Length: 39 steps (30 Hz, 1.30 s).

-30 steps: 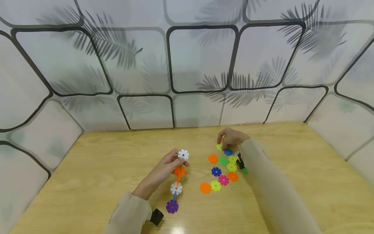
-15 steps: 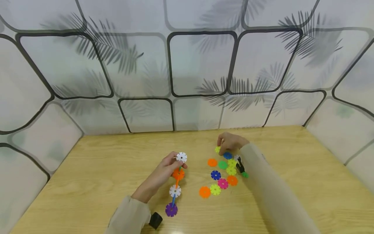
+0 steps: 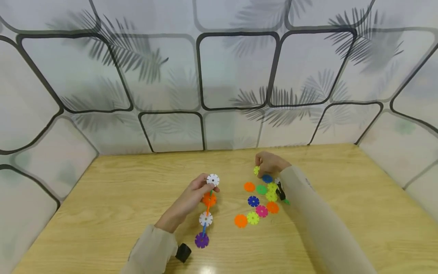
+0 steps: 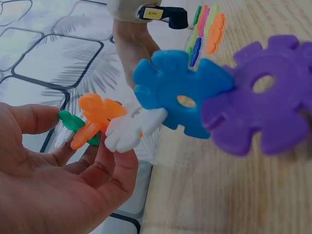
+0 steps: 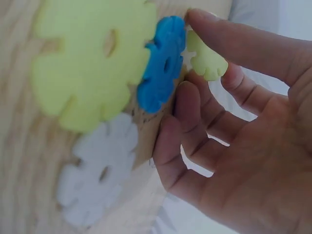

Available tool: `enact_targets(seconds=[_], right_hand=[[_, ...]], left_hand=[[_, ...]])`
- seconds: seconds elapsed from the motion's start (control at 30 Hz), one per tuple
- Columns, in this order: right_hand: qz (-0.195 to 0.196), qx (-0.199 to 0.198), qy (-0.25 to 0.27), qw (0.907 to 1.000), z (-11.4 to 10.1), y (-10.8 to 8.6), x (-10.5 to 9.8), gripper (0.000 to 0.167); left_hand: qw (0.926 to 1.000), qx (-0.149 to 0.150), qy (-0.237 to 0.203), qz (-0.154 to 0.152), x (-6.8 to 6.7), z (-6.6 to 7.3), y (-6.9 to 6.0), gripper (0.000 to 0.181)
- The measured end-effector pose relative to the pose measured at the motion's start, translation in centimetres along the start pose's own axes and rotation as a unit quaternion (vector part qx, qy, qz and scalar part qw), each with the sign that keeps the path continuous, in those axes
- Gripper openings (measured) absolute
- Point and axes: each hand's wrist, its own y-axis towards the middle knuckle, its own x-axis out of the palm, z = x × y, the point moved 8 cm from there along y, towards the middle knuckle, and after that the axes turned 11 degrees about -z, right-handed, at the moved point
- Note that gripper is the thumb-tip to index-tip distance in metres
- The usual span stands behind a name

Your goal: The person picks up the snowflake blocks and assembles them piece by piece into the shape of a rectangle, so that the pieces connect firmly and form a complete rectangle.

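Observation:
My left hand [image 3: 189, 198] pinches the upper part of a chain of slotted plastic snowflake discs. A white disc [image 3: 213, 180] tops it, and below come green, orange and white pieces, a blue disc [image 4: 178, 92] and a purple disc [image 3: 202, 240] at the lower end. In the left wrist view the thumb and fingers hold the chain near its green disc [image 4: 72, 120]. At the far side of the loose pieces my right hand [image 3: 270, 163] grips a yellow snowflake disc [image 5: 207, 58] between thumb and fingers, tilted on edge. Beside those fingers lies a loose blue disc [image 5: 163, 63].
Several loose discs lie right of the chain, among them an orange disc [image 3: 241, 220], a pink disc [image 3: 262, 211] and a dark blue disc [image 3: 253, 201]. They rest on a wooden table [image 3: 113, 213]. A patterned wall [image 3: 236, 129] stands behind it.
The yellow disc at my right fingers has gone from lying nearly flat to tilted up in their grip. My left hand holds the chain much as before.

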Motion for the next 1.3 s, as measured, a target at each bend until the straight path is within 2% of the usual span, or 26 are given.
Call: enact_targets(seconds=[0.2, 0.33, 0.47, 0.6, 0.7, 0.8, 1.03, 1.3], right_hand=[[0.001, -0.04, 0.044, 0.9982, -0.1, -0.2, 0.0, 0.019], [0.017, -0.058, 0.046, 0.9971, -0.2, -0.1, 0.0, 0.016], [0.022, -0.055, 0.057, 0.9966, 0.2, -0.3, 0.2, 0.015], [0.056, -0.049, 0.068, 0.9949, 0.6, -1.1, -0.6, 0.013], [0.078, -0.053, 0.075, 0.9926, 0.6, -1.4, -1.1, 0.011], [0.078, -0.058, 0.087, 0.9915, 0.5, -1.5, -0.7, 0.011], [0.084, -0.069, 0.115, 0.9874, 0.5, -1.6, -0.2, 0.009], [0.07, -0.082, 0.132, 0.9853, -0.1, -1.8, 0.5, 0.011]], left_hand=[[1.0, 0.003, 0.0, 0.003, 0.0, -0.3, 0.1, 0.014], [0.9998, -0.004, 0.0, 0.019, -0.6, -0.7, -0.1, 0.013], [0.9998, -0.009, -0.002, 0.02, -0.8, -1.0, -0.3, 0.014], [0.9999, -0.005, -0.007, 0.013, -0.6, -0.8, 0.2, 0.015], [0.9997, -0.005, -0.01, 0.02, -0.7, -0.6, 0.4, 0.015], [0.9997, -0.006, -0.008, 0.02, -0.8, -0.6, 0.2, 0.015], [0.9998, 0.017, -0.012, 0.004, -0.8, 0.1, 0.3, 0.014], [0.9997, 0.007, -0.019, 0.013, -1.1, -0.1, 0.0, 0.014]])
